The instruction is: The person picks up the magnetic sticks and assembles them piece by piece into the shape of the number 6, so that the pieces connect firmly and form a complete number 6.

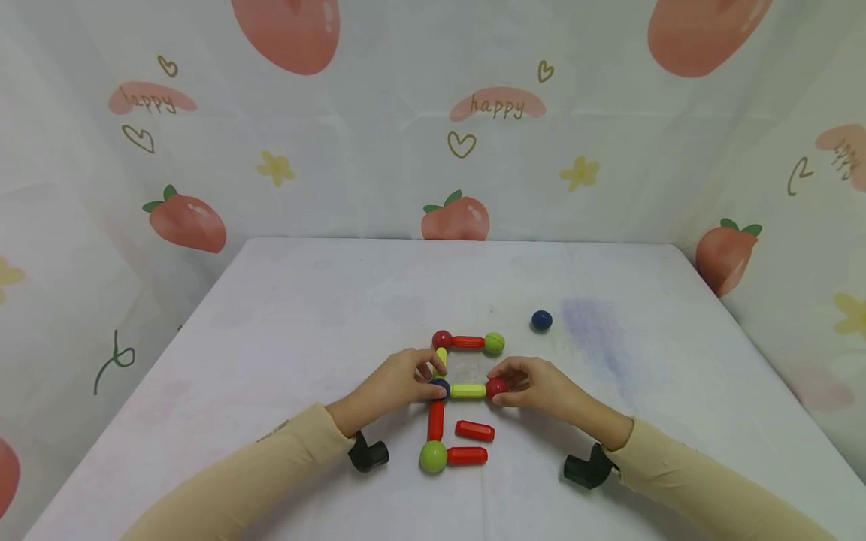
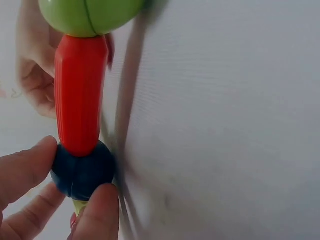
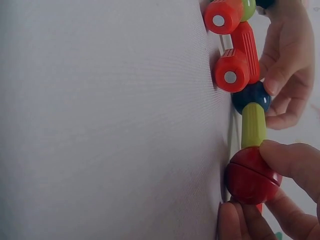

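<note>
My left hand (image 1: 408, 378) pinches a dark blue ball (image 2: 83, 170) where several magnetic sticks meet. My right hand (image 1: 534, 382) grips a red ball (image 3: 252, 176) between thumb and fingers. A yellow-green stick (image 1: 467, 391) joins these two balls. From the blue ball a red stick (image 2: 80, 95) runs toward the near side to a green ball (image 1: 433, 456), which has another red stick (image 1: 467, 455) attached. On the far side, a partly covered yellow stick (image 1: 441, 361) leads to a second red ball (image 1: 443, 340), then a red stick (image 1: 468, 342) and a light green ball (image 1: 495, 343).
A loose red stick (image 1: 475, 430) lies inside the near part of the shape. Another dark blue ball (image 1: 541, 320) sits apart, farther back on the right. The white-covered table (image 1: 325, 300) meets a strawberry-print curtain (image 1: 379, 150) at its back edge.
</note>
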Available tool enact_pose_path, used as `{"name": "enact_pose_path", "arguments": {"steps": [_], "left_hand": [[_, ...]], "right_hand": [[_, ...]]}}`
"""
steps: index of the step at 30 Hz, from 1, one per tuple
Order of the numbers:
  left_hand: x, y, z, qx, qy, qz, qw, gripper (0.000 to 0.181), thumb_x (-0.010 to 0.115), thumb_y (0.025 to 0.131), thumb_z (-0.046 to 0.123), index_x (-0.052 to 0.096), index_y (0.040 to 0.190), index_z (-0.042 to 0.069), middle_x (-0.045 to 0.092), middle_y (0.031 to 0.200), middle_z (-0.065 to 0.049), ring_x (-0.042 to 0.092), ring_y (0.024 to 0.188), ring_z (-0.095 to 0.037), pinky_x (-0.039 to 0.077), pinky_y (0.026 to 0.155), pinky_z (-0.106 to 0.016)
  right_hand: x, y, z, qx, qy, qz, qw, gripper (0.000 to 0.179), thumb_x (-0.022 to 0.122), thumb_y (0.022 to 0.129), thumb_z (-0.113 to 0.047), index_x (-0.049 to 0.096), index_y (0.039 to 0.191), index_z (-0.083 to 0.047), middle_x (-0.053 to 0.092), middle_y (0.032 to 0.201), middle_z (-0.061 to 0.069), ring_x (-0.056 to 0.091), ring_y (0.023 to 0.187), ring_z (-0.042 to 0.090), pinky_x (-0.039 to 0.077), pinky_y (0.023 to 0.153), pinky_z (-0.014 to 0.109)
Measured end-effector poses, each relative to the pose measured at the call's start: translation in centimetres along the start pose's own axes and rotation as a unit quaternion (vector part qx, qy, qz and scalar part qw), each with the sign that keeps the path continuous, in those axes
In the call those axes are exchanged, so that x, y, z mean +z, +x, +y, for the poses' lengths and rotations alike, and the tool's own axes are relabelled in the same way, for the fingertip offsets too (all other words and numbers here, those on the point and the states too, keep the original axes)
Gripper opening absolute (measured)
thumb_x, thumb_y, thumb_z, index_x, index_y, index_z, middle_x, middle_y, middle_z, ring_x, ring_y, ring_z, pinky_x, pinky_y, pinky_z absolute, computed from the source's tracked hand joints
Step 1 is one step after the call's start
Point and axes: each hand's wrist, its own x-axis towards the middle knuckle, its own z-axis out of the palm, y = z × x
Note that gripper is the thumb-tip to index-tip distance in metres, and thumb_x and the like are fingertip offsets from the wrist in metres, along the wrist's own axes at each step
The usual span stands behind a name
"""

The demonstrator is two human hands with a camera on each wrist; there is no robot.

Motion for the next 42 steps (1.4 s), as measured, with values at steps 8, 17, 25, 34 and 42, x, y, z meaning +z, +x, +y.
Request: {"name": "enact_pose_path", "arguments": {"steps": [8,17,25,34,42], "left_hand": [[0.1,-0.2,-0.3,-0.002,-0.016,-0.01,0.9998,0.02,0.082,0.086,0.019,0.07,0.102,0.017,0.068,0.093,-0.002,0.06,0.083,-0.015,0.047,0.066,-0.025],[0.2,0.0,-0.5,-0.003,-0.016,-0.012,0.9998,0.02,0.082,0.086,0.019,0.071,0.103,0.018,0.067,0.092,-0.002,0.058,0.08,-0.016,0.046,0.064,-0.024],[0.1,0.0,-0.5,-0.002,-0.016,-0.015,0.9998,0.02,0.082,0.087,0.02,0.07,0.103,0.018,0.066,0.092,-0.002,0.058,0.08,-0.016,0.046,0.064,-0.025],[0.1,-0.1,-0.5,-0.004,-0.021,-0.015,0.9997,0.02,0.082,0.087,0.019,0.07,0.103,0.017,0.066,0.091,-0.002,0.057,0.078,-0.016,0.046,0.063,-0.024],[0.1,-0.1,-0.5,0.004,-0.023,-0.015,0.9996,0.02,0.082,0.087,0.018,0.07,0.102,0.016,0.066,0.09,-0.003,0.058,0.078,-0.015,0.046,0.062,-0.024]], "right_hand": [[0.0,-0.1,0.0,-0.004,-0.005,0.001,1.0,0.033,0.081,0.085,-0.011,0.07,0.116,-0.002,0.074,0.108,0.01,0.069,0.099,0.021,0.06,0.09,0.038],[0.0,-0.2,0.1,-0.01,0.012,-0.004,0.9999,0.033,0.081,0.086,-0.01,0.069,0.116,-0.002,0.073,0.11,0.012,0.069,0.101,0.022,0.061,0.09,0.04],[-0.2,-0.4,-0.2,-0.016,0.006,0.003,0.9999,0.039,0.081,0.086,-0.012,0.065,0.121,-0.003,0.071,0.12,0.015,0.069,0.108,0.029,0.06,0.092,0.043],[-0.8,-1.2,-1.5,-0.061,-0.003,0.056,0.9966,0.04,0.078,0.089,-0.011,0.063,0.126,-0.003,0.065,0.129,0.019,0.064,0.118,0.038,0.055,0.101,0.051],[0.5,-1.8,-2.5,-0.101,0.0,-0.001,0.9948,0.034,0.079,0.089,-0.011,0.066,0.119,-0.001,0.07,0.118,0.015,0.069,0.103,0.024,0.06,0.093,0.037]]}}
